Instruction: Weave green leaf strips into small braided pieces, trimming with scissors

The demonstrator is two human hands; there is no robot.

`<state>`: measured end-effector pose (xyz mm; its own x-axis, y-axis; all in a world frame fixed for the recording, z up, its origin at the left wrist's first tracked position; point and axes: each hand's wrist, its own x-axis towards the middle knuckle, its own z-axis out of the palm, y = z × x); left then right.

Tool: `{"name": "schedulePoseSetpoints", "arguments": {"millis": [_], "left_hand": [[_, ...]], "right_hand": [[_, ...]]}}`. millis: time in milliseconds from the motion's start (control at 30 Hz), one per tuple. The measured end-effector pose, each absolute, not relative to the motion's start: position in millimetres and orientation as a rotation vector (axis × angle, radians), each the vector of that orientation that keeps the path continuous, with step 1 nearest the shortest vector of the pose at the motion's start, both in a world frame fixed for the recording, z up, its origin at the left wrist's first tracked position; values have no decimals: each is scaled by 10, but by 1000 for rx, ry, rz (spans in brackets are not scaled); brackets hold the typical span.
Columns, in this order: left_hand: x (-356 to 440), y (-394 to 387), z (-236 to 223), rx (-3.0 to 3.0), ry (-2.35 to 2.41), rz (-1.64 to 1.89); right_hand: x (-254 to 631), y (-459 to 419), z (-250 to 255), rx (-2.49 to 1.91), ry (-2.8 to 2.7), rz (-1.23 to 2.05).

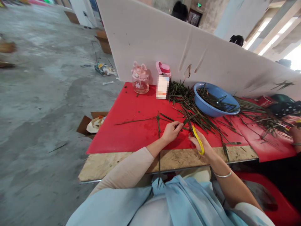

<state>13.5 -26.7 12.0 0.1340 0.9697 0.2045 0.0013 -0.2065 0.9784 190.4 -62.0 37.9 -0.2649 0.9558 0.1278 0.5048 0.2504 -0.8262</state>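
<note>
My left hand (pixel 171 133) is closed over the red tabletop, pinching a long green leaf strip (pixel 189 119) between thumb and fingers. In my right hand (pixel 201 140) I hold scissors (pixel 198 140) with yellow handles; their dark blades point up and away, close to the strip. Whether the blades touch the strip I cannot tell. Left of my left hand lies a knotted piece of leaf strips (pixel 158 118), with one long end stretching left and another hanging down over the table's front edge toward my lap.
A blue basin (pixel 207 105) with leaf strips stands behind my right hand, beside a heap of cut leaves (pixel 180 92). A pink bottle (pixel 140 80) and a pink-lidded container (pixel 163 69) stand by the white partition (pixel 150 40). At right, a co-worker's hand (pixel 295 133) shows.
</note>
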Motion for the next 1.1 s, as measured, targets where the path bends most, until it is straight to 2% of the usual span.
{"name": "schedulePoseSetpoints", "arguments": {"millis": [533, 833, 1100], "left_hand": [[119, -247, 94, 1535, 1073, 1215], [111, -278, 145, 1617, 1046, 1191], [100, -280, 163, 1650, 1052, 1181]], "right_hand": [[2281, -595, 435, -1347, -2053, 745], [2378, -659, 502, -1249, -1975, 1146], [2228, -675, 566, -1286, -1997, 1118]]}}
